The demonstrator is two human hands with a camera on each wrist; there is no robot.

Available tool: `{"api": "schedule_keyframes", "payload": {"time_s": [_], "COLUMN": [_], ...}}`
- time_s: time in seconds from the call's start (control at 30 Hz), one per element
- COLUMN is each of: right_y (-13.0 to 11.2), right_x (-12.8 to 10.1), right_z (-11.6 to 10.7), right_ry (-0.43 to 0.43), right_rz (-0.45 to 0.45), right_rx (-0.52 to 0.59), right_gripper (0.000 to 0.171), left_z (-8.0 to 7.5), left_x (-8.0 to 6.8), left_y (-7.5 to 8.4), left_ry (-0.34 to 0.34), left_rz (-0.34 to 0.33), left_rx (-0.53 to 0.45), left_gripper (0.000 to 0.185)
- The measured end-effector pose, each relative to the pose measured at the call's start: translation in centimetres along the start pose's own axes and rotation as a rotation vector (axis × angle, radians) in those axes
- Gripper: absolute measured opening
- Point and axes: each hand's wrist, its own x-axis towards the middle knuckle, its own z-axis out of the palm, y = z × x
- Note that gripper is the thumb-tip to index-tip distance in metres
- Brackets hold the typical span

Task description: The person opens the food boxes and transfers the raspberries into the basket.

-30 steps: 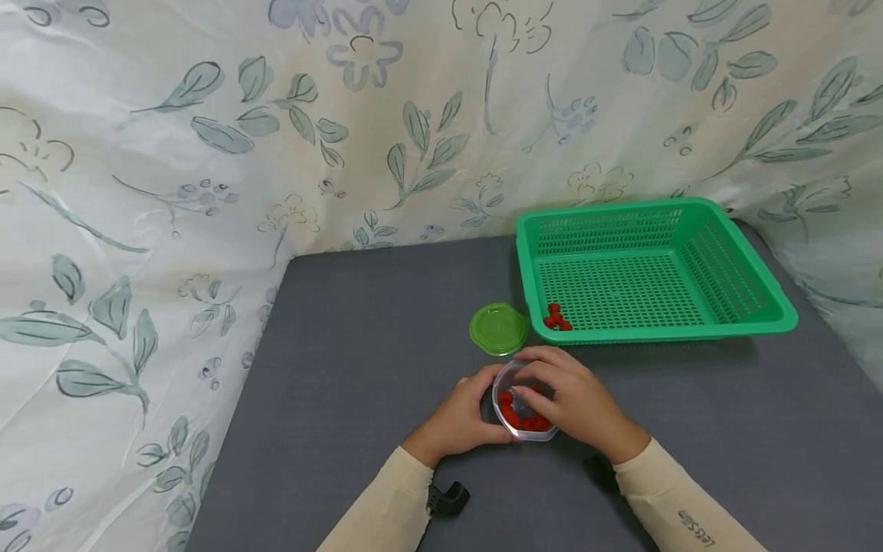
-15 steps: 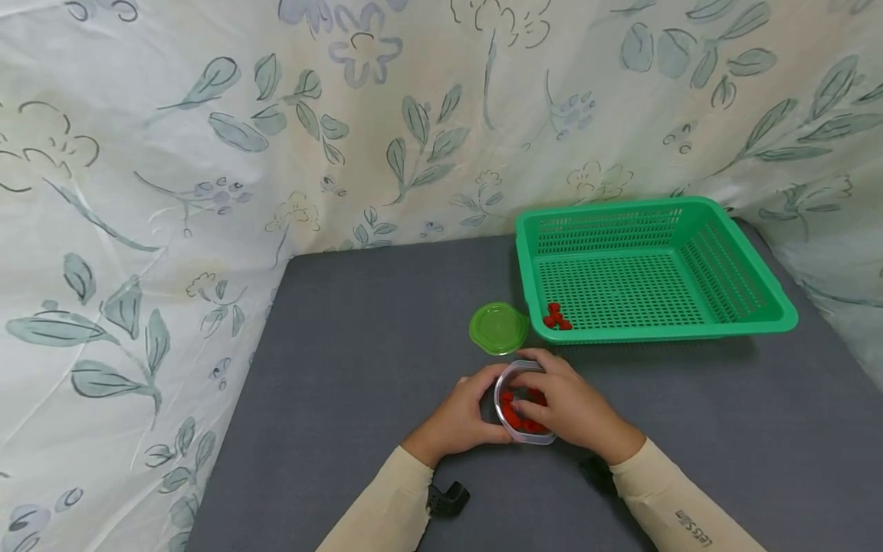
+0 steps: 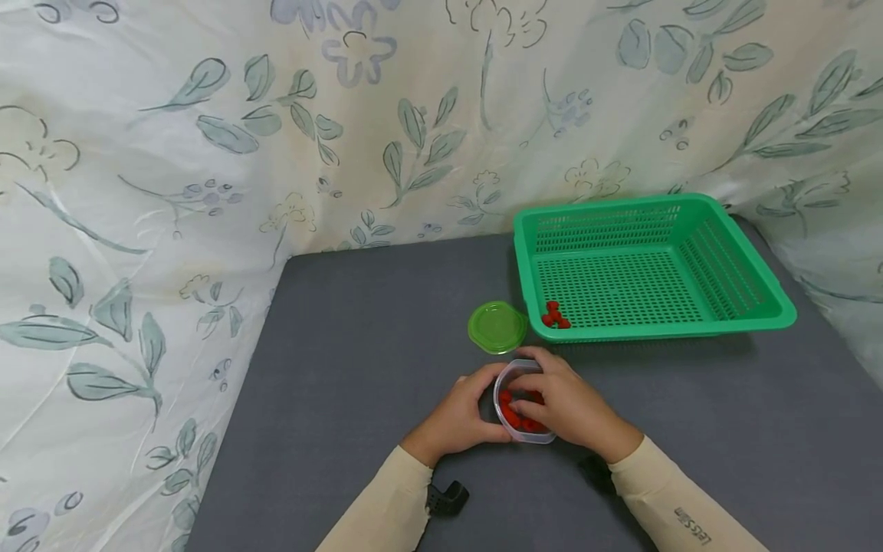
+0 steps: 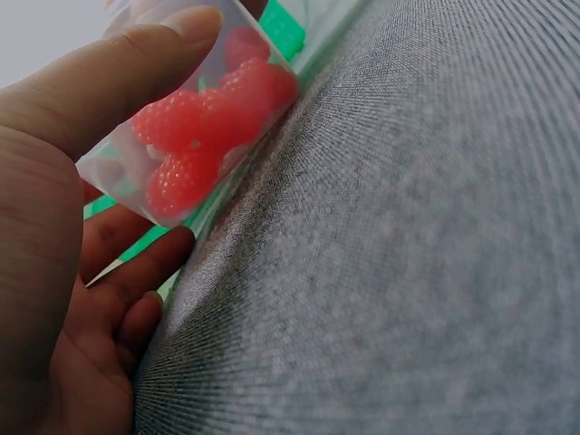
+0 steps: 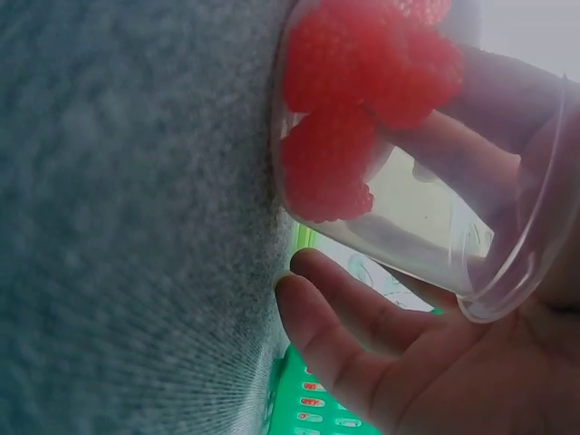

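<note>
Both hands, left [image 3: 461, 418] & right [image 3: 569, 404], curled round clear plastic tub [image 3: 522, 435], bumpy red berries [image 3: 519, 418] inside, grey felt mat [image 3: 359, 360]

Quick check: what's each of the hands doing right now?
Left hand: holds the clear container of red berries by its side.
Right hand: fingers reach into the container; whether they pinch a berry cannot be told.

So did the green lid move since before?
No. The green lid still lies flat on the grey table, just left of the green basket's near corner, with the same small gap as earlier.
</note>
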Motion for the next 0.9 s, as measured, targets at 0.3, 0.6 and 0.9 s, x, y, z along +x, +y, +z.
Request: {"api": "schedule_keyframes", "payload": {"time_s": [0.3, 0.6, 0.9], "right_y": [-0.09, -0.20, -0.07], "right_x": [0.08, 0.24, 0.08], "right_z": [0.35, 0.33, 0.12], "right_ry": [0.011, 0.020, 0.011], "right_rz": [0.016, 0.011, 0.053], "right_rx": [-0.018, -0.025, 0.002], "right_gripper": [0.016, 0.013, 0.016], "left_z": [-0.02, -0.09, 0.03], "left_x": [-0.09, -0.29, -0.22], "left_y": [0.06, 0.24, 0.23], "left_ry": [0.008, 0.011, 0.007], "left_rz": [0.011, -0.002, 0.001], "left_rx": [0.013, 0.016, 0.007], "left_gripper": [0.094, 0.094, 0.092]}}
